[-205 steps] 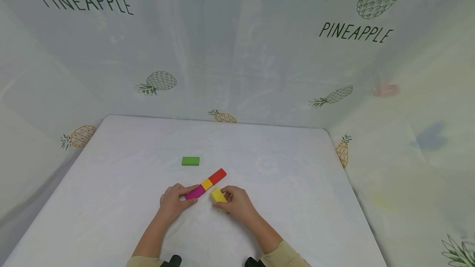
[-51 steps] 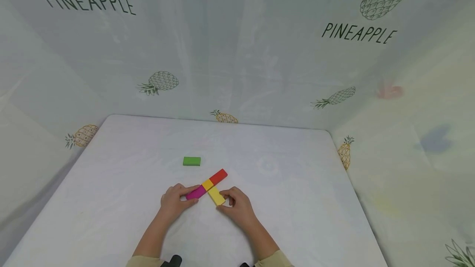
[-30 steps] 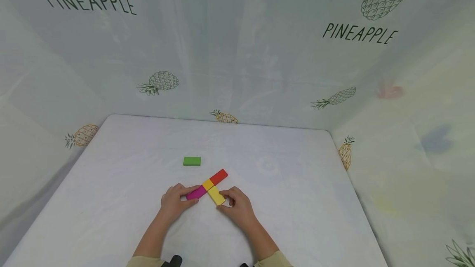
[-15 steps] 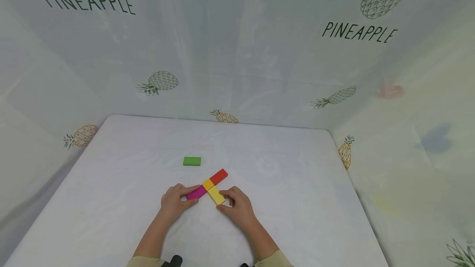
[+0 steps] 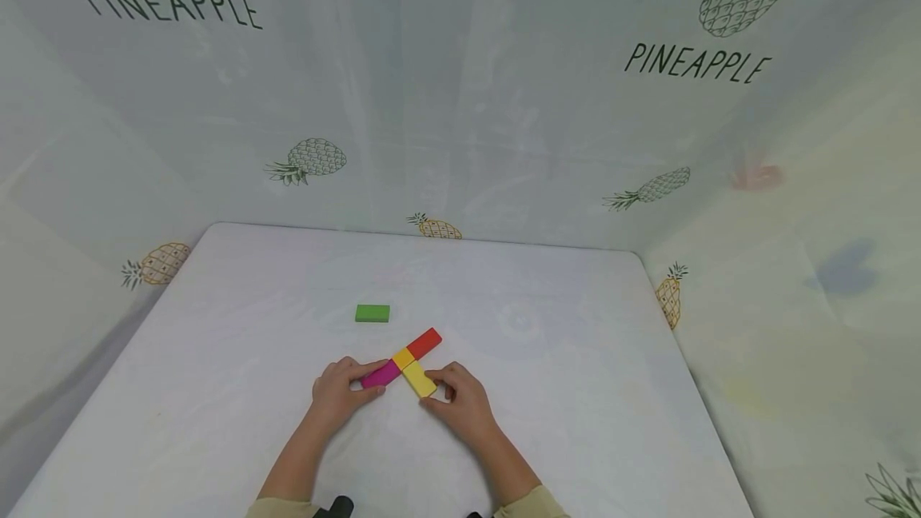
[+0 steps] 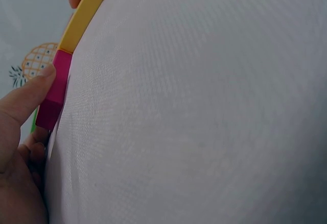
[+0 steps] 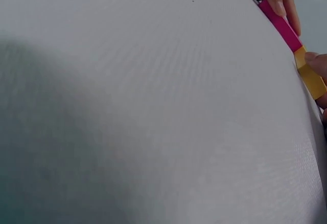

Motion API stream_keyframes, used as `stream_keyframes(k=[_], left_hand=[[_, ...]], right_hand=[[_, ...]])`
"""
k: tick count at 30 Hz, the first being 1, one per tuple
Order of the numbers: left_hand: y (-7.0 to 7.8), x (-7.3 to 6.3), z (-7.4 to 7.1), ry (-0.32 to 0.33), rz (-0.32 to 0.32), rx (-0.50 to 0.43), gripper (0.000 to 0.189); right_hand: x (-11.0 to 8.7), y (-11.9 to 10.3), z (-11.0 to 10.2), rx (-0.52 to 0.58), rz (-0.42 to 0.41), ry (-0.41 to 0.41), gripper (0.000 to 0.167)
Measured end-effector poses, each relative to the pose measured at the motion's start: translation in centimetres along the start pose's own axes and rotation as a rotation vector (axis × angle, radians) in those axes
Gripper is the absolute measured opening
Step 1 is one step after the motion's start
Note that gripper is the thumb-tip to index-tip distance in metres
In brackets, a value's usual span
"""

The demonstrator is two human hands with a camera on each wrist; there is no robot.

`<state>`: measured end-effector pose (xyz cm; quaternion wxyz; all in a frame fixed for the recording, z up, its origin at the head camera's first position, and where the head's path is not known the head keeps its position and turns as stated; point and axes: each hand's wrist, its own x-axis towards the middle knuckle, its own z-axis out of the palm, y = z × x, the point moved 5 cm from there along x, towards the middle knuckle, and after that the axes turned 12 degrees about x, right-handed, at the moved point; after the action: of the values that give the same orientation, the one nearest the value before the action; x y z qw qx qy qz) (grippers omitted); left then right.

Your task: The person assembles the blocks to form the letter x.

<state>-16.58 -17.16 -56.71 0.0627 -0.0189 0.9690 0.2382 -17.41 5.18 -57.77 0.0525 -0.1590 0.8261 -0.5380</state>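
In the head view a magenta block (image 5: 380, 374), a small orange-yellow block (image 5: 403, 358) and a red block (image 5: 424, 344) lie end to end in a slanted row. A longer yellow block (image 5: 420, 380) meets the row at the small block and points toward the lower right. My left hand (image 5: 338, 392) holds the magenta block between thumb and forefinger. With thumb and fingertips, my right hand (image 5: 462, 400) pinches the outer end of the yellow block. In the left wrist view the thumb presses on the side of the magenta block (image 6: 59, 83).
A green block (image 5: 372, 313) lies apart, behind the row. All the blocks are on a white-covered table (image 5: 561, 358). A pineapple-print curtain (image 5: 460, 102) rises behind the table's far edge and along both sides.
Several seconds ago the yellow block was tilted and apart from the row in my right hand; it now lies flat against the small block. Over the last second nothing visibly moves.
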Motion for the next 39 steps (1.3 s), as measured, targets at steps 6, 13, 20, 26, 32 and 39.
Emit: stream_keyframes(k=[6,13,20,26,32,39], left_hand=[[-0.01,-0.06,-0.04,-0.005,-0.005,-0.011,0.049],[-0.04,0.01,0.12,0.008,-0.010,-0.018,0.049],[-0.05,0.00,0.27,0.019,-0.007,-0.026,0.048],[-0.07,-0.07,0.25,0.011,-0.003,-0.026,0.047],[-0.19,0.01,0.28,0.002,0.004,-0.025,0.048],[-0.37,0.06,0.26,0.009,0.012,-0.025,0.049]], right_hand=[[-0.06,-0.08,-0.01,-0.012,0.020,-0.004,0.036],[-0.16,-0.25,-0.08,-0.019,0.009,0.001,0.037],[-0.27,-0.30,-0.19,-0.018,-0.002,0.006,0.037],[-0.29,-0.22,-0.14,-0.017,0.014,0.008,0.037],[-0.31,-0.27,-0.13,-0.018,-0.003,0.015,0.037],[-0.30,-0.54,-0.04,-0.015,0.006,0.014,0.037]])
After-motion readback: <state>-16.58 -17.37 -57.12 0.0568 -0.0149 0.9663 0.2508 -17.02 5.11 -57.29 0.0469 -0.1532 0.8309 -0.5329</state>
